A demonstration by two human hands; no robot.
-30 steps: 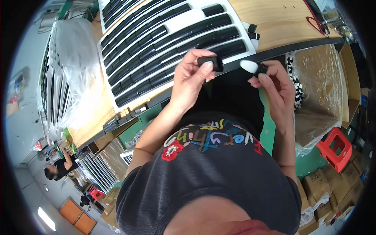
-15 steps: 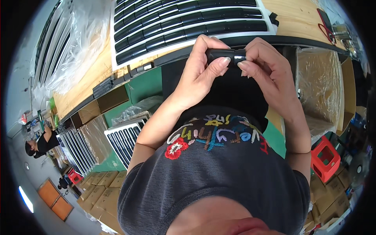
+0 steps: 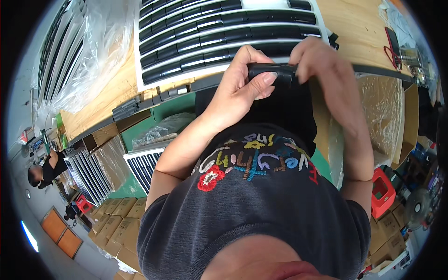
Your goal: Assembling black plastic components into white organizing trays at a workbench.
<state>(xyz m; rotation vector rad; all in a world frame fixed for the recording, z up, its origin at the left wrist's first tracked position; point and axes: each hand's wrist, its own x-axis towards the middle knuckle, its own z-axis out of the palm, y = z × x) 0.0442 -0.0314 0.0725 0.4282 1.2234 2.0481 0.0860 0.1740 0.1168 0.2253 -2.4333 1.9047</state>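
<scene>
My left hand (image 3: 240,91) is closed around a short, glossy black cylinder (image 3: 283,73), with the thumb lying along its near side. The cylinder lies roughly level, just in front of the bench edge. At its right end is my right hand (image 3: 322,60), fingers bent and smeared by motion; whether they touch or grip that end cannot be made out. Just beyond both hands lies a white tray (image 3: 263,4) with rows of similar black cylinders, and a bare stretch shows in its far row.
The wooden bench (image 3: 347,28) carries clear plastic wrapping (image 3: 105,51) at left and red-handled scissors (image 3: 389,55) at right. Small black pieces (image 3: 126,108) sit along its front edge. A plastic-lined carton (image 3: 380,112) and red stool (image 3: 382,193) stand at right. Another person (image 3: 49,168) is far left.
My right hand has turned and shifted at the cylinder's right end, now blurred. The shiny band there no longer shows. My left hand keeps its hold; the view has shifted slightly, showing more tray.
</scene>
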